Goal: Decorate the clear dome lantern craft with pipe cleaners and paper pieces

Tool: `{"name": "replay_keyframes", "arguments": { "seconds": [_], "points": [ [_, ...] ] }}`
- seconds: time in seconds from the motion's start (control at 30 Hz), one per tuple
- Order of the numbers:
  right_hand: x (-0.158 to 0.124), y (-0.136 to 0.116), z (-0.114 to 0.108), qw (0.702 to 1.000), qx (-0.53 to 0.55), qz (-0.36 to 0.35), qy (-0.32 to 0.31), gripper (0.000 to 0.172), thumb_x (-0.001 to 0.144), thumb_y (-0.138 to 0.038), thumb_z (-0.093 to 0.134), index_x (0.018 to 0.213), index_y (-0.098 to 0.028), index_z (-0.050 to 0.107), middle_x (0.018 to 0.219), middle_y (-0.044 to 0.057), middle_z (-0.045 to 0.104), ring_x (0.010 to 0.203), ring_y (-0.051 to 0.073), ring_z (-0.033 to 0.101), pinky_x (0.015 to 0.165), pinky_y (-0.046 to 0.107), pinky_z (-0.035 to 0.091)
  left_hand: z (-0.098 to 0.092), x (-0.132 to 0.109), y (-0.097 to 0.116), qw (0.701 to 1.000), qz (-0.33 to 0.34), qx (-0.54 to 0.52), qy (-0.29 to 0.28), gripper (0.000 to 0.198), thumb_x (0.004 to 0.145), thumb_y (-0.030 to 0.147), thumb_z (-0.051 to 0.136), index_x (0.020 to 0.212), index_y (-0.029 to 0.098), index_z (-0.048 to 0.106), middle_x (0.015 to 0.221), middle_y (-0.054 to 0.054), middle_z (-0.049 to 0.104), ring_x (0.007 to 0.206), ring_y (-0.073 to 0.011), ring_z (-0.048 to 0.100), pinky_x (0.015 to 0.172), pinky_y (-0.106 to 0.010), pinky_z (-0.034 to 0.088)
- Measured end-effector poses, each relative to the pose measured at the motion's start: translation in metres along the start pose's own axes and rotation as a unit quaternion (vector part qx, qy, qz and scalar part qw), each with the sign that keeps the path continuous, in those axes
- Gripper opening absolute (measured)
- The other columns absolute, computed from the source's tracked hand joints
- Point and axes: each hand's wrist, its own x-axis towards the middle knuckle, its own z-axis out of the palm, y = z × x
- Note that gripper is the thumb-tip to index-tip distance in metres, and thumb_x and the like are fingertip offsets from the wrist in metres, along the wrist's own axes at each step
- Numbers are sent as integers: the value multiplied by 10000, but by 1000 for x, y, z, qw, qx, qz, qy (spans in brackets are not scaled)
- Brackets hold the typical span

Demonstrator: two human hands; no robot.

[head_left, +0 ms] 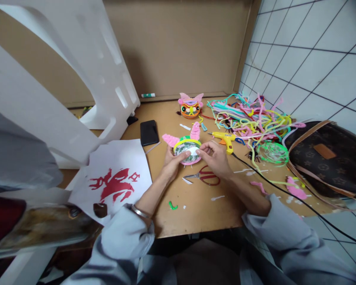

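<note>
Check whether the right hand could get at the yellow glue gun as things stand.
Probably yes: the yellow glue gun lies just beyond the right hand, nothing between. But that hand and the left hand pinch the round pipe-cleaner craft, so it must let go first.

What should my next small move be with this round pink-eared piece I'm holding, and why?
Probably press the white oval down firmly onto the round pink-eared piece. Your left hand and right hand both grip the piece, your fingertips meet on the oval, and the glue gun lies on the table beside them.
</note>
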Motion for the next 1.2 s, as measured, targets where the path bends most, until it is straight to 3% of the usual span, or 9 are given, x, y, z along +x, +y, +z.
{"name": "replay_keyframes", "arguments": {
  "seconds": [0.33, 0.7, 0.9, 1.2],
  "points": [
    [0, -2, 6, 992, 101, 77, -7, 274, 744, -445, 715, 680, -221, 570, 606, -38, 537, 549, 111, 457, 525, 258, 384, -3, 1, 0, 1000, 1, 7, -4, 818, 455, 326, 984, 1153, 236, 567, 1002, -16, 710, 890, -188, 694, 864, -335, 553],
    [3, -3, 4, 983, 142, 116, -18, 318, 682, -469, 740, 665, -221, 542, 588, -38, 527, 547, 111, 448, 523, 257, 355, -4, 2, -2, 1000, 1, 15, -21, 839, 432, 339, 993, 1138, 233, 554, 1026, -38, 731, 930, -225, 719, 896, -377, 560],
    [5, -5, 3, 980, 152, 127, -27, 325, 658, -468, 751, 658, -211, 551, 576, -50, 519, 535, 96, 446, 518, 248, 359, -6, 3, -1, 999, 5, 20, -37, 812, 457, 361, 991, 1132, 221, 561, 1048, -48, 736, 968, -234, 723, 938, -390, 553],
    [4, -4, 2, 982, 147, 115, -43, 350, 687, -490, 758, 678, -212, 545, 594, -49, 520, 542, 98, 458, 529, 253, 378, -4, 3, -2, 1000, 5, 17, -9, 835, 401, 348, 1004, 1096, 216, 559, 1002, -28, 725, 888, -201, 711, 846, -342, 569]
  ]
}}
